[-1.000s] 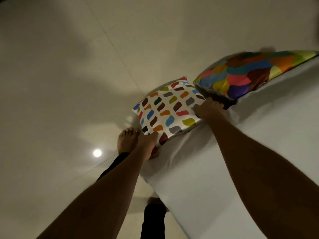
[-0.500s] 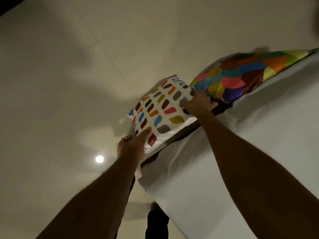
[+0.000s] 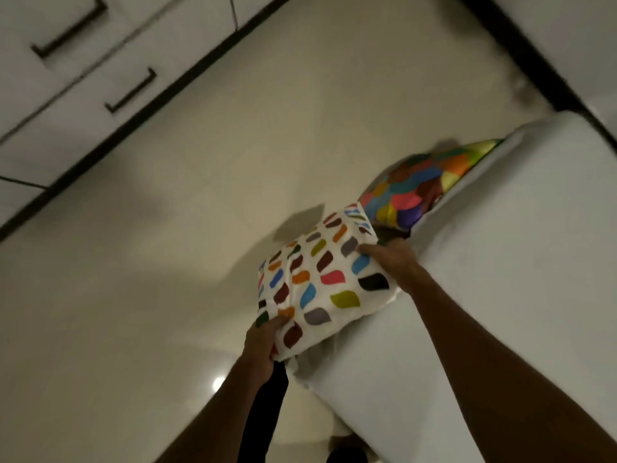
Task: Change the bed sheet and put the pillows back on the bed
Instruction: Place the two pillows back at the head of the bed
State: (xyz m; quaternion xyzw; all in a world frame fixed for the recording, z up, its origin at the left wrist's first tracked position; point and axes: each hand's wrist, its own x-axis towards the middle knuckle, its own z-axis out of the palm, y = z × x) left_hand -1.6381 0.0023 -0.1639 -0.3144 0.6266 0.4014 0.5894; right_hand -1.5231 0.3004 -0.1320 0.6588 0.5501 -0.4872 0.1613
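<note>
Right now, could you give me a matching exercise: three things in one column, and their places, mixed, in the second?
1. white pillow with coloured leaf-shaped patches
2. shiny multicoloured patchwork pillow
3. white cupboard with dark bar handles

A. far upper left of the view
B. held by left hand and right hand
C. against the side of the white bed

Pairs: 1-B, 2-C, 3-A

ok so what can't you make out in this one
all head view:
- spotted pillow underside, and most fingers of left hand and right hand: hidden by the pillow
- multicoloured pillow: partly behind the bed edge
- bed: cut off right and bottom
- drawers: motion-blurred
</note>
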